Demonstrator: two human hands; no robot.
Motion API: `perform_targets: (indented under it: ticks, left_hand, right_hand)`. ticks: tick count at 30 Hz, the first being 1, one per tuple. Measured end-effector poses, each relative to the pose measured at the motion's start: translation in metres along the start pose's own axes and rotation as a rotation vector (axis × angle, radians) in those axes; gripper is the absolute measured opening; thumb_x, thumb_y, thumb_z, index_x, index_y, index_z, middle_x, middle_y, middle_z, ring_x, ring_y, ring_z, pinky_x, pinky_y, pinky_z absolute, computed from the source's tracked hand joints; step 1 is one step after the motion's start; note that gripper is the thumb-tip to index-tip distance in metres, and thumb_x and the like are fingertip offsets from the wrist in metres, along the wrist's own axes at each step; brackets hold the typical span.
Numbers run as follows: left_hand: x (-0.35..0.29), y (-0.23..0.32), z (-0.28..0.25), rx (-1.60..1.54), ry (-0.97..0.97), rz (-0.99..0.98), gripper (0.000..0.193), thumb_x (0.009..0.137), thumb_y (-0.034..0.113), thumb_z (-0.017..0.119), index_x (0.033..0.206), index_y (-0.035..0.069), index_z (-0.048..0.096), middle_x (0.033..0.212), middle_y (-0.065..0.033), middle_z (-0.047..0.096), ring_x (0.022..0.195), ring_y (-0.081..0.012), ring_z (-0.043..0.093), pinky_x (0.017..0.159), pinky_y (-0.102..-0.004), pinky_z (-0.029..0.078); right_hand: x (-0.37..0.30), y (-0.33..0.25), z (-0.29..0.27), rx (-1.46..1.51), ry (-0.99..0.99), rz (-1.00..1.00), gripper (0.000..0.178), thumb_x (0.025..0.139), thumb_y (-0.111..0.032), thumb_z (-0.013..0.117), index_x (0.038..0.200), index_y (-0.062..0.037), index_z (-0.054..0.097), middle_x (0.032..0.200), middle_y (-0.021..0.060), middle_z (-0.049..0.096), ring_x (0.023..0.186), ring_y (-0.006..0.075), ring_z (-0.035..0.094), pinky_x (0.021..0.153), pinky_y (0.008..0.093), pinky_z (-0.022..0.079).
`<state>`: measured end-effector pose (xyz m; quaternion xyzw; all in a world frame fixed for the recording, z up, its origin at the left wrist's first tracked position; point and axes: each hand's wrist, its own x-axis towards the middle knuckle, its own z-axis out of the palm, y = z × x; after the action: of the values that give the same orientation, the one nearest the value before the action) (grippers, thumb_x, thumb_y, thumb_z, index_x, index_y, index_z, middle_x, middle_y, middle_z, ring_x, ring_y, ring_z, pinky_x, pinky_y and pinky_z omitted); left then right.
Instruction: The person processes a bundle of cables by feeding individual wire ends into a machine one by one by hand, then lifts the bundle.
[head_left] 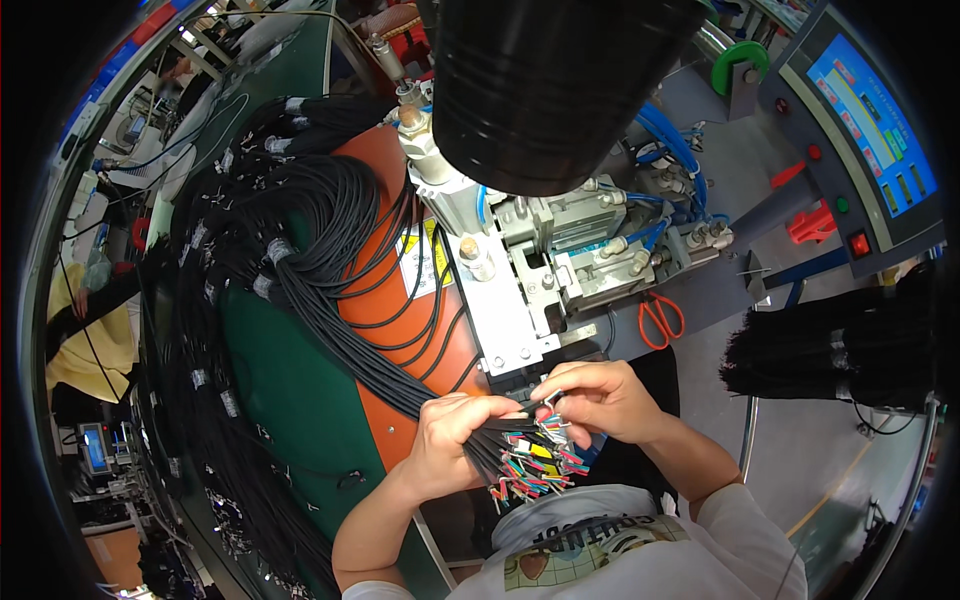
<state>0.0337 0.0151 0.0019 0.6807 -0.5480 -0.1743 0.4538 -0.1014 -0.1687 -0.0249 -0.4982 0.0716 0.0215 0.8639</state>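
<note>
A bundle of black cables (385, 378) runs across the orange plate and ends in front of me. My left hand (450, 440) is wrapped round that bundle close to its stripped ends. Out of the ends fan thin coloured wires (530, 470), red, white, green, yellow and blue. My right hand (602, 402) pinches a single black cable (545, 403) near its end, just above the other wires. Both hands work right at the front end of a metal machine (500, 330) with a white block and pneumatic cylinders. The fingertips of the right hand partly hide what they pinch.
Heaps of black cables (230, 230) cover the green table (265, 345) on the left. Red-handled scissors (660, 320) lie right of the machine. A large black cylinder (560, 90) juts in overhead. A screen panel (868, 125) stands at the right, above a hanging black cable bundle (840, 345).
</note>
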Motion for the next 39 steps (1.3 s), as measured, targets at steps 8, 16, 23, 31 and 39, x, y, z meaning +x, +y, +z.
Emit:
perform_targets:
  ticks: [8,16,23,31,39]
  left_hand:
    - [-0.001,0.016,0.023,0.438,0.007,0.102,0.041,0.064,0.011,0.073,0.100,-0.002,0.059,0.079,-0.0080,0.059,0.067,-0.0252,0.059,0.061,-0.0344,0.042]
    - [0.003,0.016,0.033,0.427,0.136,0.053,0.015,0.073,0.009,0.065,0.083,0.002,0.057,0.063,-0.0088,0.053,0.055,-0.0255,0.057,0.051,-0.0360,0.040]
    - [0.005,0.015,0.034,0.422,0.089,0.097,0.021,0.067,0.011,0.066,0.083,0.002,0.056,0.066,-0.0071,0.054,0.057,-0.0238,0.057,0.052,-0.0345,0.040]
    - [0.008,0.012,0.036,0.389,0.096,0.135,0.017,0.070,0.011,0.068,0.080,0.003,0.057,0.062,-0.0068,0.054,0.053,-0.0232,0.055,0.050,-0.0335,0.039]
    - [0.003,0.018,0.034,0.558,-0.030,0.034,0.028,0.066,0.010,0.067,0.091,-0.001,0.062,0.077,-0.0079,0.059,0.063,-0.0209,0.058,0.055,-0.0316,0.043]
  right_hand:
    - [0.001,0.011,0.011,-0.707,0.189,-0.557,0.014,0.082,0.000,0.067,0.096,0.0007,0.067,0.087,0.0098,0.064,0.059,0.0087,0.059,0.053,0.0215,0.045]
    - [-0.001,0.028,0.023,-1.276,0.310,-0.831,0.036,0.082,-0.006,0.065,0.117,0.0005,0.058,0.116,0.0162,0.057,0.100,0.0279,0.061,0.080,0.0336,0.050]
    - [-0.001,0.011,-0.002,0.003,0.009,-0.179,0.022,0.091,-0.003,0.060,0.111,0.0063,0.063,0.105,0.0129,0.061,0.087,0.0160,0.064,0.079,0.0258,0.052]
    - [-0.001,0.001,-0.009,-0.220,0.042,-0.077,0.018,0.087,0.002,0.060,0.104,0.0027,0.066,0.095,0.0076,0.064,0.068,0.0087,0.063,0.058,0.0211,0.050]
    - [0.004,0.002,0.003,-1.433,0.235,-0.574,0.011,0.073,-0.006,0.068,0.074,-0.0037,0.057,0.071,0.0065,0.051,0.051,0.0235,0.054,0.045,0.0332,0.043]
